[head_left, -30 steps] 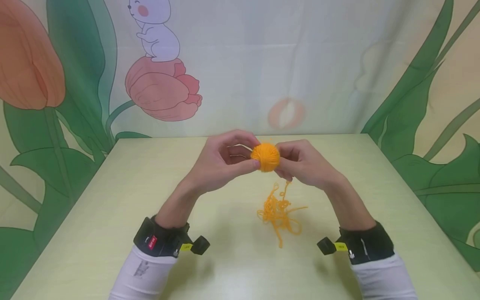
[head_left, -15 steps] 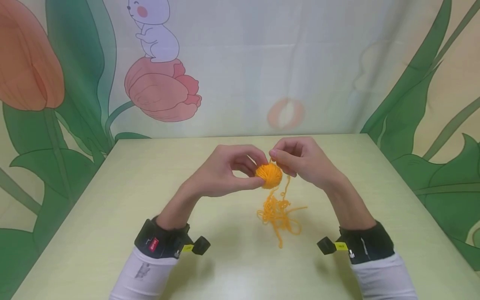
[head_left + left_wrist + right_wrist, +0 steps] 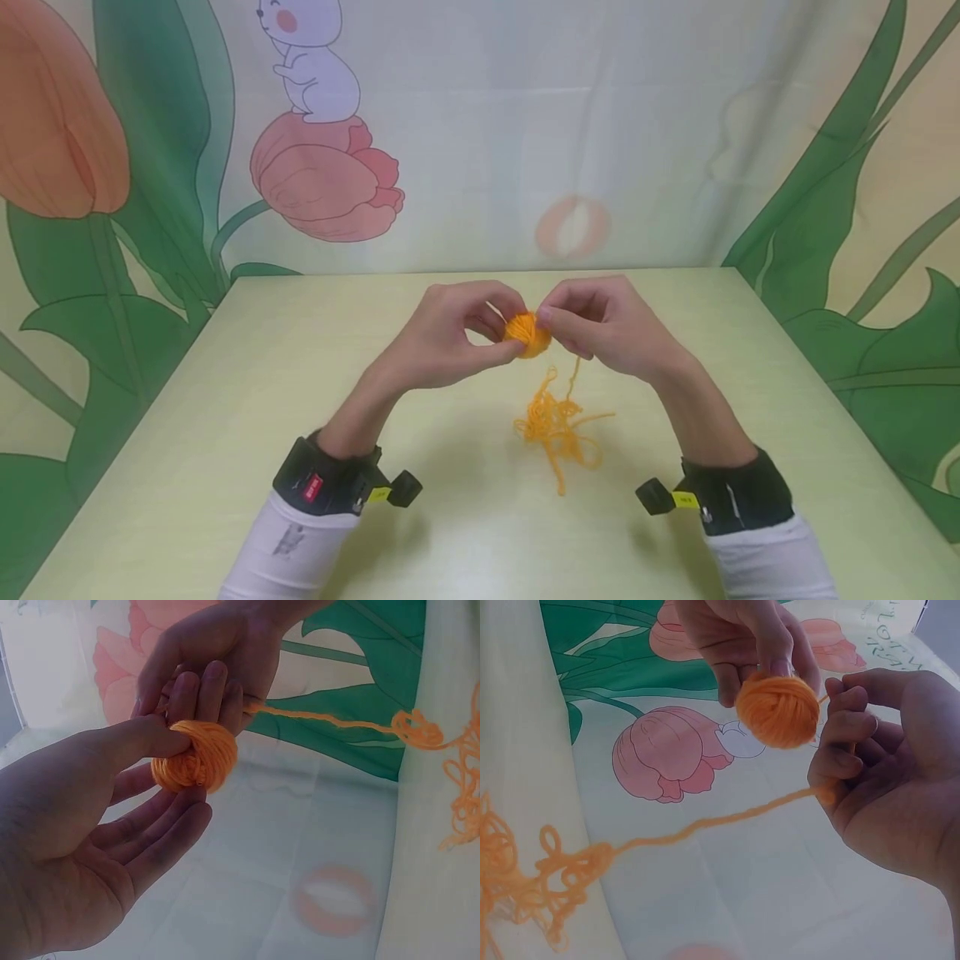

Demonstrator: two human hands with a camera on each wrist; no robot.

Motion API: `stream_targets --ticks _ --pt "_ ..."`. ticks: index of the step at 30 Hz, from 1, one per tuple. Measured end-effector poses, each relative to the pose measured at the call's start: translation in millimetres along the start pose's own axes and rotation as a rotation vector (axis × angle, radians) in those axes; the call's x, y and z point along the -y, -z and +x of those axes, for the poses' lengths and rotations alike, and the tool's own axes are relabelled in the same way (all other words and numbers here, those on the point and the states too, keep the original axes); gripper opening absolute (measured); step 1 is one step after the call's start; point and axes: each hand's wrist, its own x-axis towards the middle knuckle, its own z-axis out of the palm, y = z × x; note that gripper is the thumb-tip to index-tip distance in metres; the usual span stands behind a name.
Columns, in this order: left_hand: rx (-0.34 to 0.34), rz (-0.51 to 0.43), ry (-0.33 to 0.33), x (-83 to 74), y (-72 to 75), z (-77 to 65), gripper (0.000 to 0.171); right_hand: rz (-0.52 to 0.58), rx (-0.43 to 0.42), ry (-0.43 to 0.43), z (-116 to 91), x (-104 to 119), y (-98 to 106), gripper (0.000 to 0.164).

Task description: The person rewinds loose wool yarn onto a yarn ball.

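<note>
My left grip (image 3: 457, 340) pinches the ball (image 3: 529, 338), right grip (image 3: 613, 327) the yarn (image 3: 712, 822); light and squashy, I'd guess: hold the ball's sides.

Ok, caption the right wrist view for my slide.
Left hand holds an orange yarn ball while the right hand grips a strand leading to a loose tangle.

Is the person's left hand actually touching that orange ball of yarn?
Touching. The left wrist view shows it plainly: the left hand holds the ball of yarn, with the thumb overlapping one side and fingertips meeting the other.
</note>
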Motion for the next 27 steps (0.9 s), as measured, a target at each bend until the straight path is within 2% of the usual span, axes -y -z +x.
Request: stream_targets --ticks 6,13,16,22,27 --pt "-0.117 -0.015 0.014 0.6 -0.6 1.2 0.023 -0.014 0.029 0.013 -0.6 3.3 -2.3 0.013" --pt "-0.258 -0.082 0.084 -0.9 1.9 1.6 0.028 -0.004 0.053 -0.016 -1.0 5.5 -4.4 0.015" --pt "-0.304 -0.117 0.093 -1.9 3.4 1.9 0.029 -0.002 0.066 -0.018 -0.2 4.6 -4.7 0.016" --pt "-0.330 -0.246 0.119 -6.1 5.7 1.5 0.031 -0.007 0.094 -0.014 1.8 0.4 -4.4 0.017" --pt "-0.302 -0.347 0.130 -9.6 7.5 0.4 0.031 -0.012 0.101 -0.030 3.2 -3.4 -4.3 0.018"
